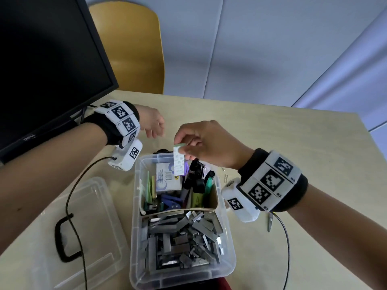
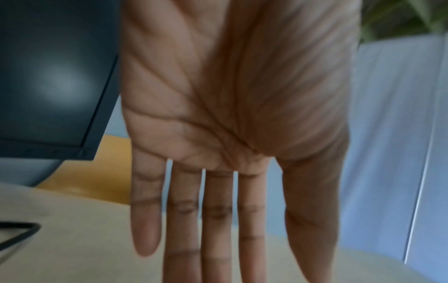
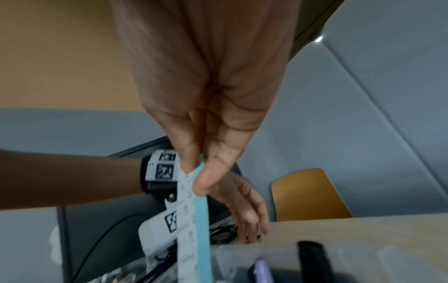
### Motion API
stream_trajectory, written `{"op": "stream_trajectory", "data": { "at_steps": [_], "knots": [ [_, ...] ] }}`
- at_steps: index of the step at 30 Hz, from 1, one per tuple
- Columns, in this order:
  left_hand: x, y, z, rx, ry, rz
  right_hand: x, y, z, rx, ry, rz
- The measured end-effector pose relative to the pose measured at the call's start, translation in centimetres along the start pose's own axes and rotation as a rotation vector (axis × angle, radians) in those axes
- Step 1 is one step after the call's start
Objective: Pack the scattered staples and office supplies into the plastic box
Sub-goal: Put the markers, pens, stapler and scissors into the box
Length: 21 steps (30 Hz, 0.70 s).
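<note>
The plastic box [image 1: 228, 237] sits open on the tan table [image 1: 293, 143], between the two forearms, and a cardboard divider [image 1: 213, 200] splits it into two compartments. The near compartment holds a loose heap of grey staple strips [image 1: 182, 237]; the far one holds markers [image 1: 198, 176], a highlighter [image 1: 196, 198], a small printed carton [image 1: 167, 176] and other small supplies standing or lying together. Above the far compartment the right hand [image 1: 207, 143] pinches a small pale blue packet [image 1: 179, 162] — thumb on one flat face, fingertips on the other, the grip at the packet's top end. The packet hangs below the pinch, its lower end reaching down over the carton just inside the box's far rim; in the right wrist view the same packet [image 3: 194, 220] runs edge-on downward from the thumb toward the box. The left hand [image 1: 151, 122] hovers beyond the box's far left corner with nothing in it — the left wrist view shows its palm [image 2: 230, 95] flat and the fingers straight, slightly spread. The clear lid [image 1: 100, 216] with its black handle [image 1: 62, 237] lies on the table left of the box. Two paper clips [image 1: 225, 176] and small scissors [image 1: 270, 223] lie on the table to the box's right, beneath the right wrist. A dark monitor [image 1: 41, 70] stands at the far left, with a yellow chair [image 1: 136, 49] behind the table.
</note>
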<state>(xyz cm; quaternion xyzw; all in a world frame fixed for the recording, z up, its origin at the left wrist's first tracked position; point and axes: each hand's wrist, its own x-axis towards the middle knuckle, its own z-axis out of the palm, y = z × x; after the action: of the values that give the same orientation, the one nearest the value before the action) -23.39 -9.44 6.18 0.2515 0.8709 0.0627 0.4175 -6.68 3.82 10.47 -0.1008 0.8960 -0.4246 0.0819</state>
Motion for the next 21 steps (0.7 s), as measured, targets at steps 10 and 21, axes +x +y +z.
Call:
{"op": "stream_trajectory", "data": {
  "at_steps": [10,21],
  "knots": [
    [-5.0,-2.3,2.8,-0.131,-0.064,-0.065,3.7,-2.4,5.0,0.004,-0.186,0.330],
    [-6.5,-4.8,6.4,-0.541,-0.058,0.014,5.1,-2.3,8.8,-0.379,-0.156,0.316]
  ]
}}
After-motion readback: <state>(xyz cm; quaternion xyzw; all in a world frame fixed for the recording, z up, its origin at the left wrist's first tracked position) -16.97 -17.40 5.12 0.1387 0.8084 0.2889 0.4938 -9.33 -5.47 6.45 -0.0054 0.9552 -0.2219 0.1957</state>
